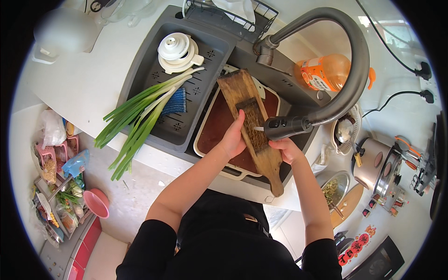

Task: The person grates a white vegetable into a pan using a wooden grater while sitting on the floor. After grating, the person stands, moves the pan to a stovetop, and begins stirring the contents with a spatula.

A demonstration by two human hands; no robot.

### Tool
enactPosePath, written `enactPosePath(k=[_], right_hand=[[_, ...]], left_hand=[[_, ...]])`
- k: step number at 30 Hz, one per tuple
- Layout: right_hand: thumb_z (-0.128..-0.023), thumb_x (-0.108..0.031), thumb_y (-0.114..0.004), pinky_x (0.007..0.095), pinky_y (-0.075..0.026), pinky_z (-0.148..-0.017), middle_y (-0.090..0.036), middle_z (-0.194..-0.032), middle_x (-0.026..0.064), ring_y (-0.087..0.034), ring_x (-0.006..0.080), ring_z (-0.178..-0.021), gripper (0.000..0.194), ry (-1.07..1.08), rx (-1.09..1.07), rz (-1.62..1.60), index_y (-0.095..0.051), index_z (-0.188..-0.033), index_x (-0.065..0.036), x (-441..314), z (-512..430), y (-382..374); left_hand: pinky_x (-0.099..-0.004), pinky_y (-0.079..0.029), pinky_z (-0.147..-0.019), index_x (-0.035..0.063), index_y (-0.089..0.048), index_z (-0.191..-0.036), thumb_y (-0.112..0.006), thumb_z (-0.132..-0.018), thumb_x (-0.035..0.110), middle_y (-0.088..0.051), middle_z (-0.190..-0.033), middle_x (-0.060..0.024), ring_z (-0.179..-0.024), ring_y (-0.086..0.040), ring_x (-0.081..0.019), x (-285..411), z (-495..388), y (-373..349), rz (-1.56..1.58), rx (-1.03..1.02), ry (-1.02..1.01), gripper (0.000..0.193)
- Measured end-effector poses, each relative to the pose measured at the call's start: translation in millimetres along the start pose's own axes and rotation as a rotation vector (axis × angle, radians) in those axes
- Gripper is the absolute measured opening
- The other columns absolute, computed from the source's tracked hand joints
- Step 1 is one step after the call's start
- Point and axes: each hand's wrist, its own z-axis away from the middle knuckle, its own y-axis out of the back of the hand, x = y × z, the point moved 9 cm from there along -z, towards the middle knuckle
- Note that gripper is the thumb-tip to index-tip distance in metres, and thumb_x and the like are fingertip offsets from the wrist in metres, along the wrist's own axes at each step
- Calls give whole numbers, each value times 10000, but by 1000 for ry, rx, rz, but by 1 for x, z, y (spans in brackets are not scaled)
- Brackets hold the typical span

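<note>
Both my hands hold a worn wooden grater [229, 82] with a dark toothed plate, slanting over the right sink basin. My left hand [235, 135] grips its left edge, thumb lying on top. My right hand [286, 149] holds the right edge near the narrow handle, fingers partly hidden beneath the wood. Just above the plate is the spray head [288, 126] of the grey faucet [360, 59], with a short pale stream at its mouth. Beneath the grater rests a cream-rimmed, red-brown board or tray [215, 129], partly covered by the grater and my hands.
Scallions [143, 108] lie across the left drain tray [140, 78], beside a blue cloth [176, 101] and white lids [176, 52]. Right of the sink are an orange plastic bottle [327, 71], a white basket [355, 120], a metal bowl [341, 180] and a rice cooker [371, 161].
</note>
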Motion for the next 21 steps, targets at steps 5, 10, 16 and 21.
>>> enactPosePath(k=[5,10,16,21], right_hand=[[-810,-128,-635,320,-385,-965,-548,-1197,66,-500,172,-1121,445,173,207,293,-503,-1223,-29,-9,-18,6],[-827,-167,-655,301,-402,-912,-553,-1109,38,-505,144,-1024,342,264,331,379,-539,-1127,-52,-12,-31,4],[-873,-149,-599,292,-411,-882,-563,-1105,28,-508,132,-1008,271,269,373,337,-563,-1120,-43,-15,-23,-1],[-894,-127,-517,283,-414,-846,-599,-1025,46,-530,148,-937,275,174,323,319,-568,-1138,-11,-10,16,-5]], left_hand=[[-402,-290,-1045,142,-295,-1361,-378,-948,449,-417,-1333,-30,-1235,-389,-208,15,7,2,11,67,-111,521],[-423,-291,-1040,180,-278,-1351,-409,-960,369,-421,-1312,-18,-1235,-384,-206,29,17,2,25,114,-188,454],[-429,-323,-1013,161,-299,-1323,-475,-908,95,-421,-1305,-51,-1204,-416,-223,32,25,-4,-82,108,-185,456],[-430,-345,-995,102,-358,-1281,-472,-801,-33,-467,-1253,-84,-1162,-454,-239,14,24,-4,-56,33,-33,512]])
